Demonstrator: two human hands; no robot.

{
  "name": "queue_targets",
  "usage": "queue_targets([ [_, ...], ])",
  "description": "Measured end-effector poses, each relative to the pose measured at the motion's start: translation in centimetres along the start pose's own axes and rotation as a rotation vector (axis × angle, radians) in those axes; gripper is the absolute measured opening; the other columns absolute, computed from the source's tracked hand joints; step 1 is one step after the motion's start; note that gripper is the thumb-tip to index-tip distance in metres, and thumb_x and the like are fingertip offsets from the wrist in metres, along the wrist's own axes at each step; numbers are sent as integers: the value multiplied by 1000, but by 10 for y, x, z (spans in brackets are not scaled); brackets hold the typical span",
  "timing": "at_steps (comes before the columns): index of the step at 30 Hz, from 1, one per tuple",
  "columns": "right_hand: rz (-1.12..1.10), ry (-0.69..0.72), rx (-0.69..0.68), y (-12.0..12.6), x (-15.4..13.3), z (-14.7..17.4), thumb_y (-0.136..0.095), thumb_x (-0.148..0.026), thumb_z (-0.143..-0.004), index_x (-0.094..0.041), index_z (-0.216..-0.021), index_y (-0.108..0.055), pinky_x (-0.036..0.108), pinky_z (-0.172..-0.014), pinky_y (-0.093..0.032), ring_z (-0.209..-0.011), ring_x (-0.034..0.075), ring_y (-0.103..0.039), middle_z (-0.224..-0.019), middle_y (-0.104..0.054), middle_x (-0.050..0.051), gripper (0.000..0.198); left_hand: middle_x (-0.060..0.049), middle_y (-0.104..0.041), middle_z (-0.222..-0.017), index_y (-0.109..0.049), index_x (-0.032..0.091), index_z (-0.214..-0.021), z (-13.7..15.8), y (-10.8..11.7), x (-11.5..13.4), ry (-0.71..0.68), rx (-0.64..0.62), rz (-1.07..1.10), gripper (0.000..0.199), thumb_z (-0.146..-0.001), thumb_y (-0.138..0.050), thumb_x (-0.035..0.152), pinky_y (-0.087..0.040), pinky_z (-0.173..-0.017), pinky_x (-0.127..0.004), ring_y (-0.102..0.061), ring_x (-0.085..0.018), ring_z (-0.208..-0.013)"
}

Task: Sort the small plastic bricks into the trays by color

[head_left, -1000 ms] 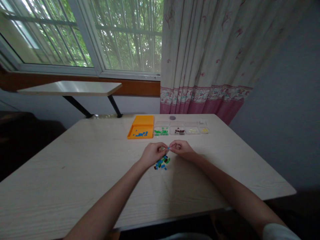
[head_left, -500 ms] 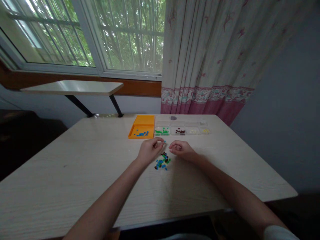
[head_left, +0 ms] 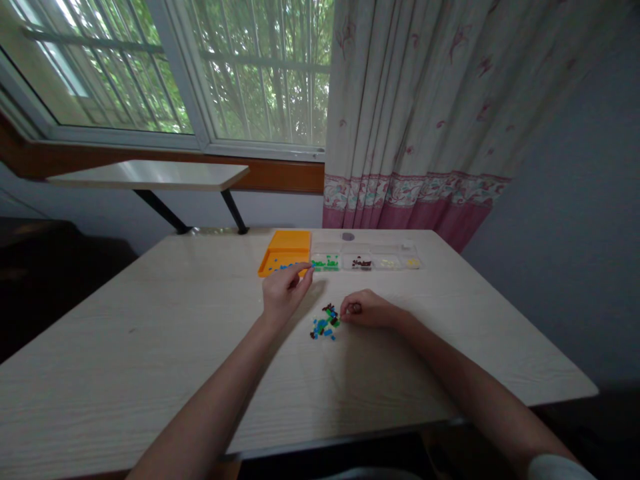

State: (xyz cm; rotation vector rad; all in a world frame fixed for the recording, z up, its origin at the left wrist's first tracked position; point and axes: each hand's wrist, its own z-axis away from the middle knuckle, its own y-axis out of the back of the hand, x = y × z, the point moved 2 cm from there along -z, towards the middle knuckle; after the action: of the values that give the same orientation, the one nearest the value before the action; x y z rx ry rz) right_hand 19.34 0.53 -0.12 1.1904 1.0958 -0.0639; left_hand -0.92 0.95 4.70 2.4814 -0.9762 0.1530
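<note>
Now the Two Hands Work Apart, One at the Boxes and One at the Pile

In the head view, the left hand (head_left: 283, 293) has moved away from the right hand (head_left: 373, 309) and forward, to the near right corner of the orange box (head_left: 261, 272). Its thumb and forefinger are pinched together, and a small blue piece (head_left: 313, 264) shows at their tips; I judge that it is held there. The right hand has come down to the right edge of the mixed pile (head_left: 325, 323), with its fingers curled and narrow. Whether it holds something, I cannot tell. This means, in my judgement, that each hand now has its own place of work.

Let me count. There are two hands, one pile on the table (head_left: 200, 347), one orange box with its lid open, and four clear boxes (head_left: 376, 265) in a row to its right. From left to right they contain green pieces (head_left: 326, 263), dark brown pieces (head_left: 361, 263), pale pieces (head_left: 388, 263) and yellow pieces (head_left: 413, 263). Blue pieces (head_left: 284, 267) lie in the orange box. All these pieces are too small to count exactly. Behind the clear boxes lies one grey disc (head_left: 348, 237).
</note>
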Motion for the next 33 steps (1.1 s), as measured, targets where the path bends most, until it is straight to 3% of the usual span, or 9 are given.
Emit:
queue_targets([
  [6, -12, -8, -10, 0, 1, 1, -53, -27, -72, -13, -78, -63, 15, -46, -29, -49, 5, -39, -57, -48, -3, 18, 6, -43, -44, -66, 16, -77, 0, -1, -2, 35, -25, 17, 17, -74, -55, 29, -29, -46, -15, -38, -4, -40],
  [10, 33, -6, -8, 0, 3, 0, -53, -25, -71, -13, -79, -64, 15, -46, -29, -50, 5, -39, -57, -48, -3, 17, 6, -44, -45, -65, 15, -77, -1, -3, -15, 161, -45, 52, 20, -74, -54, 32, -30, -45, -15, -37, -4, -40],
  [15, 54, -4, -12, 1, 4, -1, -52, -23, -71, -13, -79, -64, 15, -47, -30, -51, 6, -40, -57, -49, -2, 17, 4, -46, -49, -63, 16, -82, 2, -4, -58, 424, -63, 1, 27, -74, -50, 39, -31, -45, -18, -41, -7, -43],
  [20, 57, -16, -10, 1, 2, 0, -52, -23, -71, -13, -78, -64, 15, -47, -30, -50, 5, -39, -57, -49, -2, 17, 0, -50, -52, -64, 18, -82, 14, -4, -105, 623, -195, -156, 31, -74, -47, 43, -29, -45, -22, -45, -11, -45],
  [26, 9, -25, -12, 1, 3, 1, -53, -25, -71, -13, -78, -62, 16, -47, -30, -51, 5, -39, -57, -47, -3, 17, -3, -56, -56, -65, 18, -86, 19, -5, -118, 625, -288, -267, 37, -75, -43, 46, -28, -45, -23, -48, -13, -48],
  [33, -110, -44, 15, -1, 6, -1, -54, -28, -72, -12, -77, -61, 16, -46, -30, -51, 5, -39, -57, -47, -3, 19, -4, -57, -54, -65, 14, -86, 19, -13, -108, 489, -289, -102, 37, -77, -43, 42, -28, -43, -20, -47, -11, -45],
])
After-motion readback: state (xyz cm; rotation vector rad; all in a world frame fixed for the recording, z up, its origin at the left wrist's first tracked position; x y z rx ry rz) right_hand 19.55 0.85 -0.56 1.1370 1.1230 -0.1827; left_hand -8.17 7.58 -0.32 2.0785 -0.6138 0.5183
